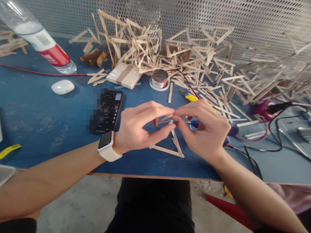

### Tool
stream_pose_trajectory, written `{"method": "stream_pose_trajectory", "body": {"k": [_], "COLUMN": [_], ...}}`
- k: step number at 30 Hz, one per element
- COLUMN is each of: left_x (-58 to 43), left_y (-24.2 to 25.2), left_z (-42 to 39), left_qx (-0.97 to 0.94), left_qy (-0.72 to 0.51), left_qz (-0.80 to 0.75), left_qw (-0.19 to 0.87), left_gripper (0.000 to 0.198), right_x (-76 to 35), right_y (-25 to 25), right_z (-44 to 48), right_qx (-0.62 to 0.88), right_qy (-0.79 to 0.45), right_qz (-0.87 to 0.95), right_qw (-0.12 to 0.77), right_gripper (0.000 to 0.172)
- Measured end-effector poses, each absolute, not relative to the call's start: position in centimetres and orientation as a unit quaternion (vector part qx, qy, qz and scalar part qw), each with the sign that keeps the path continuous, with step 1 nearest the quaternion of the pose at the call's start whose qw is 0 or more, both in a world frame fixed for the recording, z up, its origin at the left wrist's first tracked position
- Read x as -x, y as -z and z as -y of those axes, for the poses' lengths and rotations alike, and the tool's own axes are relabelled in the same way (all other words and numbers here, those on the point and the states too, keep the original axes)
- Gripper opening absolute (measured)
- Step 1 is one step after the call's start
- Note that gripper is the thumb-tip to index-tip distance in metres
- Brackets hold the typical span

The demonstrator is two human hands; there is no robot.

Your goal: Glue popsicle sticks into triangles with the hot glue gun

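A frame of wooden craft sticks (167, 151) lies low over the blue table in front of me, one corner pointing toward the table edge. My left hand (143, 124), with a watch on its wrist, curves around the far end, its index finger and thumb at the sticks. From the other side my right hand (202, 129) pinches the same end with thumb and index finger. The fingertips meet there and partly hide the joint. Behind the right fingers, a blue-handled tool (194, 123) is partly covered.
Behind the hands are a large heap of craft sticks and stick frames (143, 42), a wrapped stick bundle (123, 75), a small round tin (159, 79) and a yellow cutter (191, 97). A phone (109, 111), white mouse (63, 87) and bottle (52, 51) stand left; cables (277, 129) lie right.
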State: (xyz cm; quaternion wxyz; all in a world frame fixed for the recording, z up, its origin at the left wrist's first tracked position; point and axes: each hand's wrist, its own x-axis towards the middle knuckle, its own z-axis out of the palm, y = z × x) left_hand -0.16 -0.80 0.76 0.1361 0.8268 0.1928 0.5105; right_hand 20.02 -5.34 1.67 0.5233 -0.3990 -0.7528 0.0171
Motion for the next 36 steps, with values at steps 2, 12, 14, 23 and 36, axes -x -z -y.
{"method": "stream_pose_trajectory", "body": {"k": [2, 12, 14, 23, 36], "left_x": [0.16, -0.14, -0.1, 0.05, 0.04], "left_y": [-0.71, -0.86, -0.93, -0.77, -0.85], "left_z": [0.75, 0.88, 0.92, 0.86, 0.93], "left_qx": [-0.825, -0.818, -0.819, -0.821, -0.816], "left_qy": [-0.516, -0.525, -0.523, -0.519, -0.523], "left_qz": [-0.193, -0.197, -0.198, -0.199, -0.206], "left_qw": [0.126, 0.127, 0.132, 0.132, 0.132], "left_gripper": [0.015, 0.013, 0.013, 0.015, 0.014], "right_x": [-20.02, -20.08, -20.04, -20.03, -19.97], "right_y": [-1.69, -1.58, -1.59, -1.57, -1.86], "right_z": [5.35, 5.27, 5.28, 5.2, 5.3], "right_qx": [0.4, 0.401, 0.4, 0.403, 0.413], "right_qy": [-0.017, -0.016, -0.016, -0.017, -0.007], "right_qz": [0.753, 0.755, 0.755, 0.751, 0.749], "right_qw": [0.523, 0.519, 0.52, 0.522, 0.518], "right_gripper": [0.015, 0.016, 0.016, 0.014, 0.017]}}
